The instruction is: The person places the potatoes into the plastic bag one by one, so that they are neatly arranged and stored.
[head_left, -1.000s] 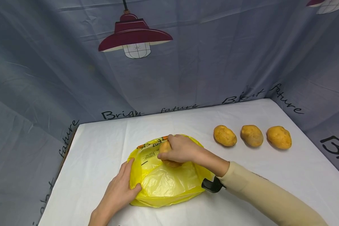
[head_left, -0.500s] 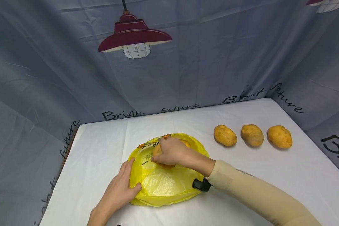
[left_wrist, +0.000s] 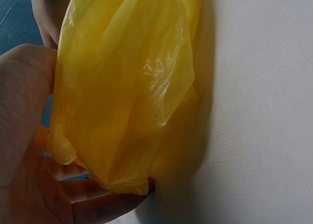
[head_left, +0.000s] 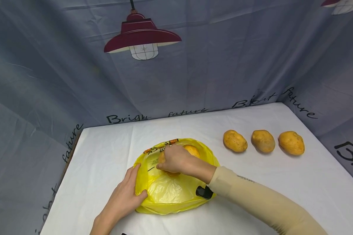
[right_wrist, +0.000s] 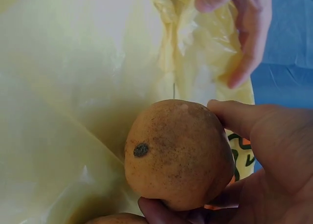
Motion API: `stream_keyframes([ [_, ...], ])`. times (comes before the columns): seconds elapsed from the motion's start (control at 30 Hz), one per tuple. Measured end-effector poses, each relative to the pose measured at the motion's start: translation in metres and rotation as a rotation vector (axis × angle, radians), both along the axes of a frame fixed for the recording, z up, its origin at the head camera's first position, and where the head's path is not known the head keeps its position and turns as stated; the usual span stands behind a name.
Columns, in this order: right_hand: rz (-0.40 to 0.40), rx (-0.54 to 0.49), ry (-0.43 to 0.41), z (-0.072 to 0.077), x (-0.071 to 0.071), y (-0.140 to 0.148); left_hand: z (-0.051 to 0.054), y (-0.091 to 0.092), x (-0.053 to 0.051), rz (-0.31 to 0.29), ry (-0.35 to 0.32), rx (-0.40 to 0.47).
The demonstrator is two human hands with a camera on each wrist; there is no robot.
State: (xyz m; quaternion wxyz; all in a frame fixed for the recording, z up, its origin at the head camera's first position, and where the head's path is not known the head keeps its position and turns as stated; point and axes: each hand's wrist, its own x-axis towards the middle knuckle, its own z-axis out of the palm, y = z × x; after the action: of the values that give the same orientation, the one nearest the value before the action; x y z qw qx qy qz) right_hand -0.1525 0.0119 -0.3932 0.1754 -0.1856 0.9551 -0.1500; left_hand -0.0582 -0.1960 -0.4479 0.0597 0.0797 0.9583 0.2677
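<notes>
A yellow plastic bag (head_left: 170, 189) lies with its mouth spread wide on the white table. Inside it the right hand (head_left: 176, 159) grips a potato (right_wrist: 178, 154), thumb on one side and fingers on the other. Another potato (head_left: 192, 150) shows in the bag just behind that hand, and part of one (right_wrist: 117, 219) appears at the bottom of the right wrist view. The left hand (head_left: 125, 192) rests at the bag's left edge, its thumb over the rim and its fingers along the outside, as the left wrist view (left_wrist: 29, 136) also shows.
Three potatoes stand in a row at the table's back right: one nearest the bag (head_left: 235, 141), a middle one (head_left: 263, 141) and a right one (head_left: 291, 143). A grey curtain (head_left: 194, 71) with printed lamps and lettering hangs behind the white table (head_left: 106, 150).
The right hand has moved left and slightly down within the bag, still gripping its potato. Another potato in the bag has come into view behind it. The left hand has stayed in place.
</notes>
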Motion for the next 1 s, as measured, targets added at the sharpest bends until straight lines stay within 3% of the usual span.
stream_keyframes([
  [0.37, 0.067, 0.064, 0.031, -0.0058, 0.0004, -0.0045, 0.0018, 0.0006, 0.0004, -0.005, -0.008, 0.0],
  [0.77, 0.044, 0.087, 0.037, -0.0084, 0.0006, -0.0056, 0.0022, 0.0012, 0.0006, -0.009, -0.003, -0.014],
  [1.0, 0.015, 0.072, -0.008, -0.0066, 0.0068, -0.0056, 0.0018, 0.0004, 0.0007, -0.01, 0.002, -0.015],
])
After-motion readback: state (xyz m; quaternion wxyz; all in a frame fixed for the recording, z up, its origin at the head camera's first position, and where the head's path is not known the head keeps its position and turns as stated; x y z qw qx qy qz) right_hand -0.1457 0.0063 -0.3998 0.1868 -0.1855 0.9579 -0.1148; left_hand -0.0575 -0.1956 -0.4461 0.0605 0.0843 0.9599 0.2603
